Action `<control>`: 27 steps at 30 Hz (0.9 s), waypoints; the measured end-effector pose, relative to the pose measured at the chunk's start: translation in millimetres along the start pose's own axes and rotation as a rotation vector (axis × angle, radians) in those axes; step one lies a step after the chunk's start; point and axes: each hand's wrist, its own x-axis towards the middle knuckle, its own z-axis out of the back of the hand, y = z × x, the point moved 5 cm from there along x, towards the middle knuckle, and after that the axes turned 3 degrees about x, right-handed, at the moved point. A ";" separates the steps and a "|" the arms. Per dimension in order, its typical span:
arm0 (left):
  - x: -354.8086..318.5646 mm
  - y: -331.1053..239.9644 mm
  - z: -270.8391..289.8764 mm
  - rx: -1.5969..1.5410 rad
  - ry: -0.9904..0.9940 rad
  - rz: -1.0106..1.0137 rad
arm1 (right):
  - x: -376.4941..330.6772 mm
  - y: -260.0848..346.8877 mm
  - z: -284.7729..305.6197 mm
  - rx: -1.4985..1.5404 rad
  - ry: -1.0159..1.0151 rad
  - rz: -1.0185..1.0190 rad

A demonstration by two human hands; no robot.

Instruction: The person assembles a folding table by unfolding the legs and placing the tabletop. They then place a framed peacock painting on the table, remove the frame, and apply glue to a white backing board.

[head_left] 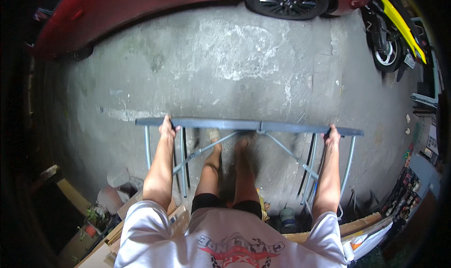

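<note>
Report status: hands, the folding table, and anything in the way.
Left hand and right hand grip the folding table at its edge, legs out. Red car and motorbike ahead; cardboard at the feet.

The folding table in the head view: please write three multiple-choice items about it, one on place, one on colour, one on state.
1. Where does the left hand grip the folding table?
A. near its left end
B. at the middle
C. on a leg

2. What colour is the car beyond the table?
A. white
B. red
C. blue

3. How is the table held?
A. flat on its legs
B. on edge, legs toward the person
C. lying on the floor

Answers: 1 A, the hand sits by the left end, the right hand by the other; 2 B, red bodywork; 3 B, only the thin edge shows.
</note>
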 end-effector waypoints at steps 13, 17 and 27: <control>-206.1 -150.0 173.9 -0.536 0.140 -0.366 | -278.1 141.0 119.2 0.387 -0.007 0.339; -228.2 -230.7 186.7 -0.623 0.201 -0.480 | -326.6 207.9 85.4 0.610 0.264 0.469; -172.7 -91.8 230.5 -1.116 0.407 -0.204 | -326.2 61.1 119.8 0.705 0.244 0.173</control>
